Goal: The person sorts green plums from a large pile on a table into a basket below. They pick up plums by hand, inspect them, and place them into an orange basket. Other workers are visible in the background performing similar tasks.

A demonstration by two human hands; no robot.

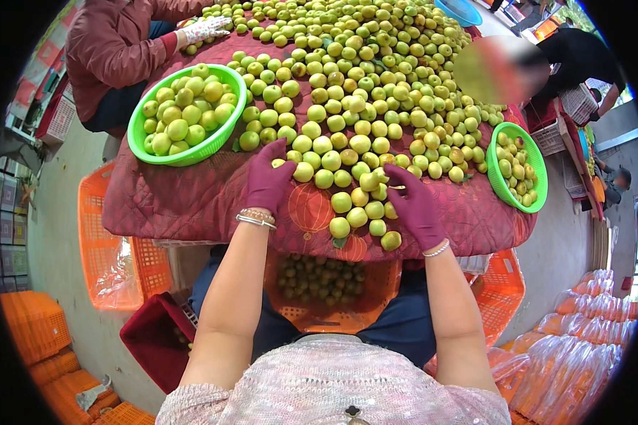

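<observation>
Many round yellow-green fruits [362, 127] lie loose over a dark red quilted cloth [213, 202] on the table before me. My left hand [269, 183], in a purple glove, rests at the left edge of the nearest fruits. Its thumb and finger are apart, with a fruit at their tips. Opposite it, my purple-gloved right hand [415, 209] has its fingers parted beside a small cluster, the fingertips touching or nearly touching a fruit [368, 182]. Neither hand visibly lifts a fruit. Part of the right fingers is hard to make out.
Green baskets of fruit stand left [223, 131] and right [500, 177]. Below the table edge an orange crate [312, 319] holds more fruit between my legs. A co-worker's gloved hand [205, 30] reaches in at far left. Orange crates [39, 326] and plastic-wrapped stacks [567, 361] flank me.
</observation>
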